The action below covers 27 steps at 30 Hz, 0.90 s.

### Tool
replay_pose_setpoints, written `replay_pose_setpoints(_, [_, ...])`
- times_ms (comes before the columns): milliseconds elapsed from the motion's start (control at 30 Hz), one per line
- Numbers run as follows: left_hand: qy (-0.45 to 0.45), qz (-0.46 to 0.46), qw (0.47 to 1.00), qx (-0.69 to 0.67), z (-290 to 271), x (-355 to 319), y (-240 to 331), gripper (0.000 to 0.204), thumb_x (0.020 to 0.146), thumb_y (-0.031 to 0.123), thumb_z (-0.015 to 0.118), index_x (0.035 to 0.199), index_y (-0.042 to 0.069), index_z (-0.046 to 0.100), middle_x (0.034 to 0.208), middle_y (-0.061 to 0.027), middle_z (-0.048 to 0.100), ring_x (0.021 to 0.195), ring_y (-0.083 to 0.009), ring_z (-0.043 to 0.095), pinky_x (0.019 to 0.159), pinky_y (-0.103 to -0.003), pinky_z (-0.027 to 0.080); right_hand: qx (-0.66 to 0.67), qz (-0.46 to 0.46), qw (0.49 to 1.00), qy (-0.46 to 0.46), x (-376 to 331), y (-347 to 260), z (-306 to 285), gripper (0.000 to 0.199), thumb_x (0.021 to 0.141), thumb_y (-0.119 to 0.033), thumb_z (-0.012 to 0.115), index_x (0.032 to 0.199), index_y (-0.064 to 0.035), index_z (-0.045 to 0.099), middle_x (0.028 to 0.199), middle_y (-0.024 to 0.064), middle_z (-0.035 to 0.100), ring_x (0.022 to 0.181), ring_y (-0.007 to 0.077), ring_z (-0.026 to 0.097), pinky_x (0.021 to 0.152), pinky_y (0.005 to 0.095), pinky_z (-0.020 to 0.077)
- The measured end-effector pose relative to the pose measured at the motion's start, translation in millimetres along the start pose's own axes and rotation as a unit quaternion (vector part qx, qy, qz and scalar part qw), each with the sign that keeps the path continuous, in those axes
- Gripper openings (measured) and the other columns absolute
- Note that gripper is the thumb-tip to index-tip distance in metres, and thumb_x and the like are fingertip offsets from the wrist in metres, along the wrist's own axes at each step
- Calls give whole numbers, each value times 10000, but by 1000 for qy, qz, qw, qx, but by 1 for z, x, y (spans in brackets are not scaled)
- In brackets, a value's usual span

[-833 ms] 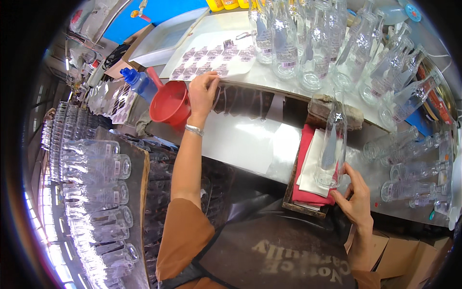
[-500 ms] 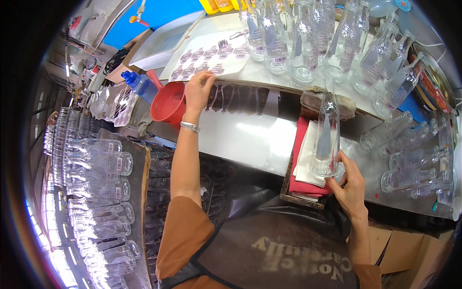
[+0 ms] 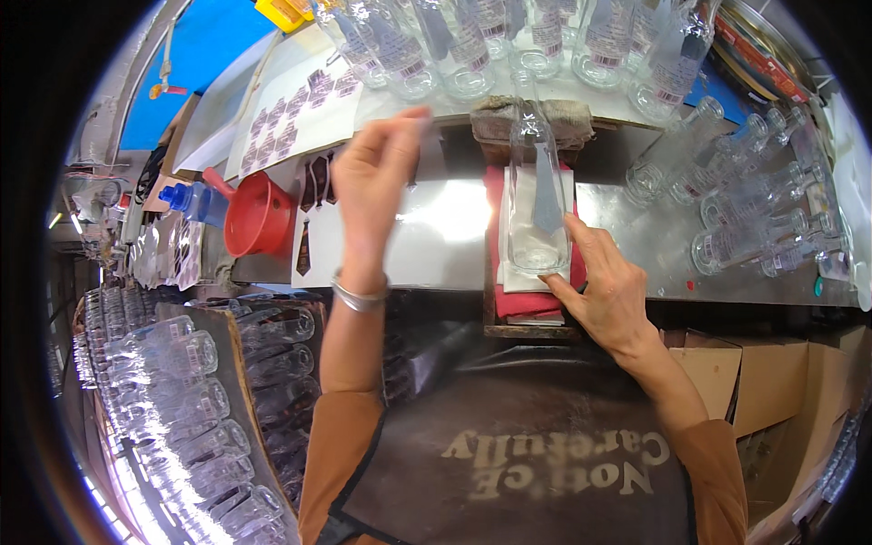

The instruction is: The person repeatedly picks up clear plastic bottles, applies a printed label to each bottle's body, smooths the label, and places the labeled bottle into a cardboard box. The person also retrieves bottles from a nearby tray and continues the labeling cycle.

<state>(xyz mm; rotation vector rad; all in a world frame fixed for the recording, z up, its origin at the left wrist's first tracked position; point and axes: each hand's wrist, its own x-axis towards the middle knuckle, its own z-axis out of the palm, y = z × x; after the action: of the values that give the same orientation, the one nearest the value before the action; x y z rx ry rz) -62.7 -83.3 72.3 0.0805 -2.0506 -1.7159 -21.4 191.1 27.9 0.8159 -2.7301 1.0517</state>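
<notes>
A clear glass bottle (image 3: 536,204) lies on white cloth (image 3: 530,278) over red cloth (image 3: 578,271) in a wooden tray (image 3: 527,331). Its neck rests on a rolled grey cloth (image 3: 572,123). A bluish tie-shaped decal shows on the bottle. My right hand (image 3: 604,282) grips the bottle's base, thumb below and fingers along its right side. My left hand (image 3: 374,168) is raised left of the bottle, somewhat blurred, thumb and fingers pinched together. Whatever the pinch may hold cannot be made out. Beneath and left of it lie dark tie-shaped decals (image 3: 315,180) on the wet surface.
Upright bottles (image 3: 468,64) with decals crowd the back shelf, beside a sheet of small labels (image 3: 300,113). A red dipper (image 3: 257,218) and blue-capped bottle (image 3: 195,202) stand left. More bottles (image 3: 754,236) lie right, others (image 3: 204,436) lower left. Cardboard boxes (image 3: 772,381) sit lower right.
My left hand has moved from the label sheet's lower edge toward the bottle. My right hand stays at the bottle's base. The whole view has shifted and turned.
</notes>
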Motion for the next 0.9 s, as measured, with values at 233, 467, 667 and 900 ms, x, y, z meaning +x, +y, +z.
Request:
replay_pose_setpoints(233, [-101,285,897,324,68,-70,16,145,790,32,750,927,47,707,1174,-159,699,1077,-310,679,904,-368,530,6,6,1000,-21,0,2,-4,724,730,-162,829,1369,-50,508,1094,136,647,901,313,667,705,394,550])
replay_pose_setpoints(467, [-165,251,895,329,67,-90,22,159,819,138,742,959,68,709,1299,-161,636,1252,-329,581,1072,-496,410,25,5,999,-28,0,11,-4,741,733,-164,828,1387,-61,497,1135,137,647,937,314,672,718,399,554])
replay_pose_setpoints(667, [-169,229,882,376,71,-59,1,414,870,170,704,1276,109,648,1521,-200,410,1380,-397,425,1135,-542,298,44,-2,998,-35,0,18,-4,748,729,-152,829,1397,-73,502,1128,134,656,932,320,676,721,405,552])
replay_pose_setpoints(900, [-108,170,938,283,86,-86,-17,587,889,204,708,1429,89,509,1533,-314,309,1369,-480,402,1037,-456,451,95,-27,995,-18,0,30,-2,728,733,-119,822,1394,-70,520,1150,134,666,718,245,640,602,329,521])
